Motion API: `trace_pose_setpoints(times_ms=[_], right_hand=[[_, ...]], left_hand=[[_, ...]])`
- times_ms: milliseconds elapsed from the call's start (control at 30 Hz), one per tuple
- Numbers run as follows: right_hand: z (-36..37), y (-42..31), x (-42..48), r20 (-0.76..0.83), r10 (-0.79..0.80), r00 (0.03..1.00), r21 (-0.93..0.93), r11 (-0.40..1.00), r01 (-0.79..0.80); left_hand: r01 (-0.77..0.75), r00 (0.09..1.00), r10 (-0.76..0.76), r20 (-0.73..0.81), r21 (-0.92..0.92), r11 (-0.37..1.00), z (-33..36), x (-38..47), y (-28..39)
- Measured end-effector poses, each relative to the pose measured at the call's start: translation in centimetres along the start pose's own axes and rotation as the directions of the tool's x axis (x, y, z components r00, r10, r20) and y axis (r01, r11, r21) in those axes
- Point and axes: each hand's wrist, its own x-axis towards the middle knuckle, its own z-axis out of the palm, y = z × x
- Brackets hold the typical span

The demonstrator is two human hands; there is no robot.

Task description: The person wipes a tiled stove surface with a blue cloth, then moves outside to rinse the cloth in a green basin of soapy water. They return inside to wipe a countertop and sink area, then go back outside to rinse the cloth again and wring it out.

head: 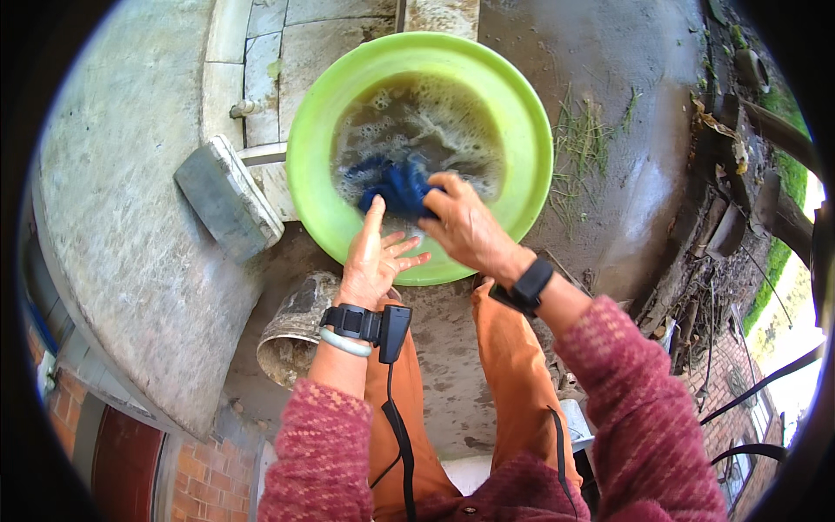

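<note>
A lime-green plastic basin (522,124) stands before me, holding murky, foamy water (443,124). Wet dark-blue cloth (398,186) lies bunched in the water at the basin's near side. My right hand (463,222) grips the right end of that cloth, fingers curled over it. Just over the near rim, my left hand (378,258) has its fingers spread and its palm bare; the thumb tip overlaps the cloth's lower edge, and I cannot tell if they touch. Part of the cloth is under water and foam.
Left of the basin, a block (222,196) rests on a concrete slab (130,228). A dirty bucket (293,346) lies on its side by my left leg. Loose grass (584,140) is on the wet ground at right, with piled wood (711,215) beyond. Straps hang from both wrists.
</note>
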Motion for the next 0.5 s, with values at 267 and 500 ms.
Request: trace_pose_setpoints(times_ms=[267, 500], right_hand=[[-8.3, -7.0, -3.5, 0.422, -0.042, 0.906, 0.361, 0.924, -0.125], [-11.8, -6.4, -1.5, 0.484, 0.335, 0.808, 0.597, 0.549, -0.585]], left_hand=[[0.036, 0.970, -0.005, 0.241, -0.126, 0.991, 1.1, -0.7, 0.5], [-0.021, 0.878, -0.024, 0.478, 0.088, 0.996, 3.5, -5.3, -0.1]])
